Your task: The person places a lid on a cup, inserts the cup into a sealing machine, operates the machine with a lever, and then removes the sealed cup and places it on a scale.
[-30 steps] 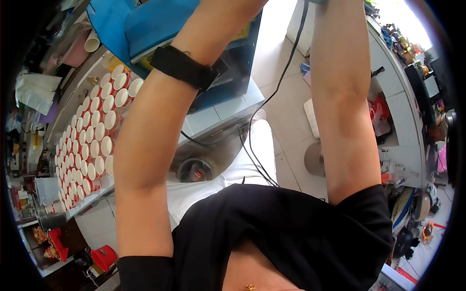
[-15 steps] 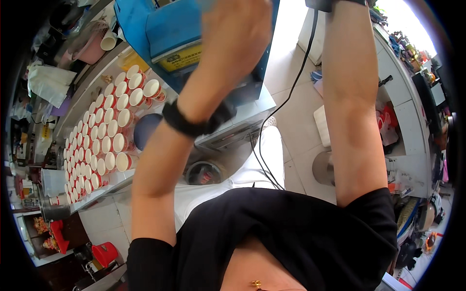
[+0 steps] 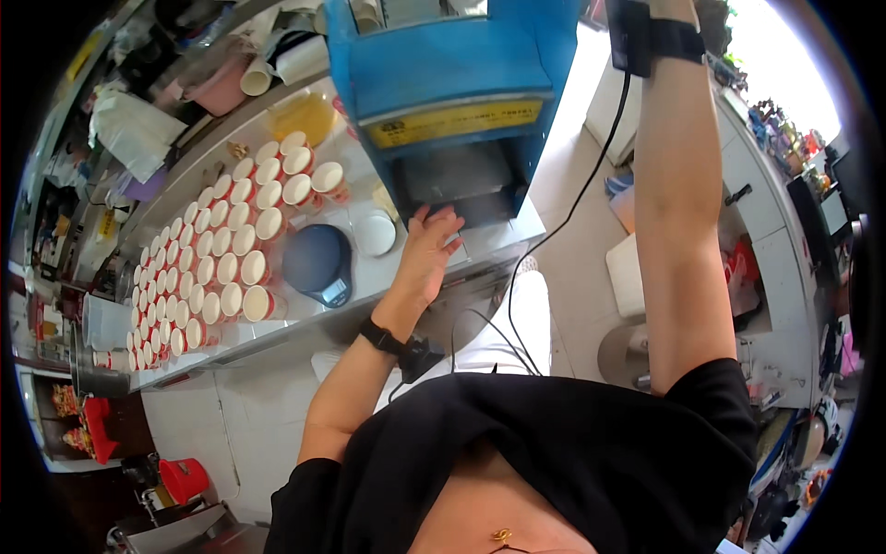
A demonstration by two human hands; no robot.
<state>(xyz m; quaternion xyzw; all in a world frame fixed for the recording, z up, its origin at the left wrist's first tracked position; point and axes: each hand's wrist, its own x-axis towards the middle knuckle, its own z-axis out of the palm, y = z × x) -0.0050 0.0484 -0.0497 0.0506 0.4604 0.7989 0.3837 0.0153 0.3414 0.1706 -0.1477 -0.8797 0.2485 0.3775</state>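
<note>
My left hand (image 3: 430,251) is at the low front opening of a blue box-shaped machine (image 3: 452,69), its fingers spread and nothing visible in them. Whether the fingertips touch the machine, I cannot tell. A yellow label strip (image 3: 461,123) runs across the machine's front above the dark opening. My right forearm (image 3: 678,148) stretches up past the machine's right side, and the hand itself lies beyond the top edge of the view. Just left of my left hand are a small white round lid or dish (image 3: 374,233) and a dark blue kitchen scale (image 3: 317,263) with a small display.
Many red-and-white paper cups (image 3: 221,242) stand in rows on the counter at the left. A yellowish translucent tub (image 3: 305,117) sits behind them. A black cable (image 3: 591,171) hangs from my right wrist. On the floor are a white stool (image 3: 626,277) and a metal bin (image 3: 623,355).
My left hand has come down from high in front of the machine to its lower opening. The machine and counter appear farther right in the view, and the scale is now uncovered.
</note>
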